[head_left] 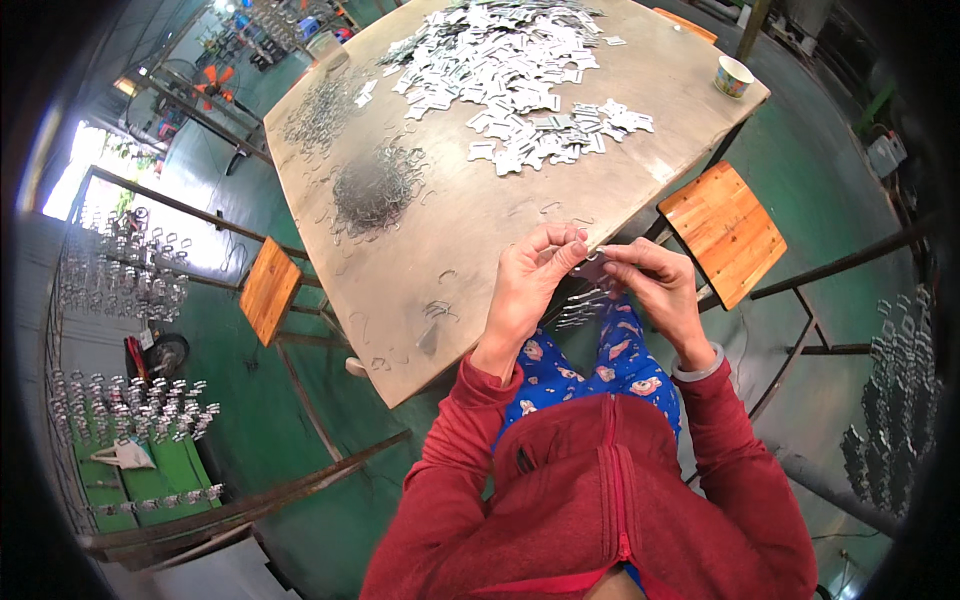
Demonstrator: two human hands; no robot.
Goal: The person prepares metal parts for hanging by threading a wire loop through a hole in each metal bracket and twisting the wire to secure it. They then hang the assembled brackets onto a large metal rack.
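My left hand (pixel 527 285) and my right hand (pixel 662 295) meet just off the table's near edge, above my lap, both pinched closed. A small metal wire hook (pixel 592 257) shows between the fingertips of the two hands; its exact shape is partly hidden. Below the fingers hang several shiny metal pieces (pixel 582 308) in a row, and how they join is unclear. On the table, to the left, lies a dark pile of wire hooks (pixel 375 190). Farther off, a large heap of flat silver metal plates (pixel 500 75) spreads across the table.
The tan table (pixel 450 225) carries loose hooks near its left edge. A paper cup (pixel 733 77) stands at its far right corner. Wooden stools stand to the right (pixel 722 233) and left (pixel 270 290). Racks hung with metal pieces (pixel 130 405) flank both sides.
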